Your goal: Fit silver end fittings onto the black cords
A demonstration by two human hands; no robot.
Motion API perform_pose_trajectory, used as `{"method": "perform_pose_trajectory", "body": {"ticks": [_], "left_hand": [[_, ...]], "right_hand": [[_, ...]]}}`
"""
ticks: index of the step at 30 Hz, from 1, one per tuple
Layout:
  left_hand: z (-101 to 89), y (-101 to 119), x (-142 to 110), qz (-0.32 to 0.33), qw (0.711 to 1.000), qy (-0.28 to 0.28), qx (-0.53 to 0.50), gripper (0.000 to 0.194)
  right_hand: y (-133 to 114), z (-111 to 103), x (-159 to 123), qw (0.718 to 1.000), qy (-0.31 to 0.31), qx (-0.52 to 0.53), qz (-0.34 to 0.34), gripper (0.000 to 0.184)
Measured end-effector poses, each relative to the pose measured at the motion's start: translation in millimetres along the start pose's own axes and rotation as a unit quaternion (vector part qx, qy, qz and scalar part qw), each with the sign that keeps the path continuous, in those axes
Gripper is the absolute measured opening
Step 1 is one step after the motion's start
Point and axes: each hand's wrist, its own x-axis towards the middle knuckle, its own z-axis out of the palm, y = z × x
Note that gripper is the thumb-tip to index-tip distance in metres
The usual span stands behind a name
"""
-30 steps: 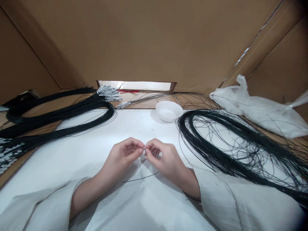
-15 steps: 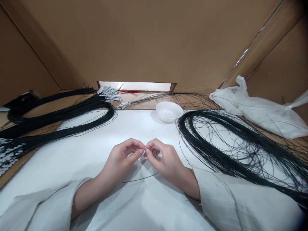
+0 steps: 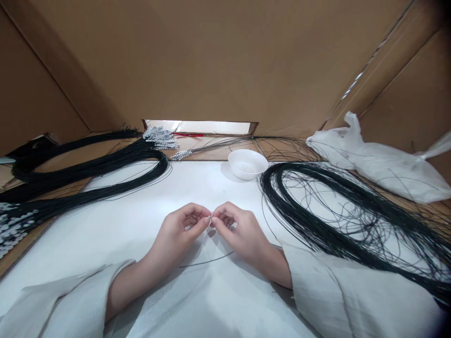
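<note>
Fingers, left hand (image 3: 183, 226): thumb and index pinched on a tiny pale piece (image 3: 210, 218), rest curled.
Piece: clock centre, between both sets of fingertips; too small to identify. Probably light, hard, easy to drop; best held by its sides, tips only.
Loose cord (image 3: 202, 264): 6 o'clock, thin, black, runs under the right hand (image 3: 239, 227); link to piece unclear. Looks springy; grip near an end.
Fingers, right: thumb and index pinched on same piece.
Left bundles (image 3: 88, 168): 10 o'clock, dark cords, white ends.
Tabletop (image 3: 197, 188): white, looks smooth.
Cardboard wall (image 3: 211, 61): 12, slot low down.
Bowl (image 3: 247, 175): 1 o'clock, white.
Right coil (image 3: 303, 218): 3, tangled strands.
Bag (image 3: 398, 166): 2, white plastic.
</note>
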Motion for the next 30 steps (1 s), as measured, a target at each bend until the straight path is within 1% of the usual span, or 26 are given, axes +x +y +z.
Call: {"method": "perform_pose_trajectory", "body": {"ticks": [4,8,12,17,20,23,25,27,30], "left_hand": [[-0.2,0.1,1.3,-0.004,1.0,0.009,0.002,0.01],[0.4,-1.9,-0.9,0.013,0.999,0.004,0.046,0.009],[0.0,-3.8,-3.4,0.052,0.992,0.001,0.116,0.011],[-1.4,-2.3,-4.0,0.102,0.98,0.007,0.173,0.015],[-1.1,-1.7,-3.8,0.102,0.977,0.015,0.186,0.016],[-0.3,-2.5,-3.5,0.086,0.979,0.03,0.18,0.012],[0.2,-3.1,-3.3,0.088,0.982,0.029,0.162,0.011],[0.7,-3.6,-2.7,0.095,0.985,0.023,0.142,0.011],[1.6,-3.5,-1.4,0.095,0.989,0.026,0.109,0.011]], "right_hand": [[0.2,-0.3,1.7,0.999,-0.019,0.015,0.038,0.009],[-2.3,-1.4,1.6,0.999,-0.028,-0.001,0.029,0.01],[-3.7,-2.2,1.0,0.999,-0.028,-0.027,0.023,0.011],[0.1,-2.8,2.1,0.999,-0.025,-0.024,0.031,0.012],[2.6,-2.1,2.1,0.999,-0.03,-0.014,0.034,0.01],[2.3,-0.1,2.3,0.998,-0.039,0.015,0.044,0.009],[0.5,0.3,4.0,0.995,-0.056,0.056,0.066,0.012],[-1.6,-1.5,7.6,0.985,-0.085,0.112,0.102,0.012],[-1.9,-9.3,15.3,0.961,-0.148,0.179,0.152,0.005]]}}
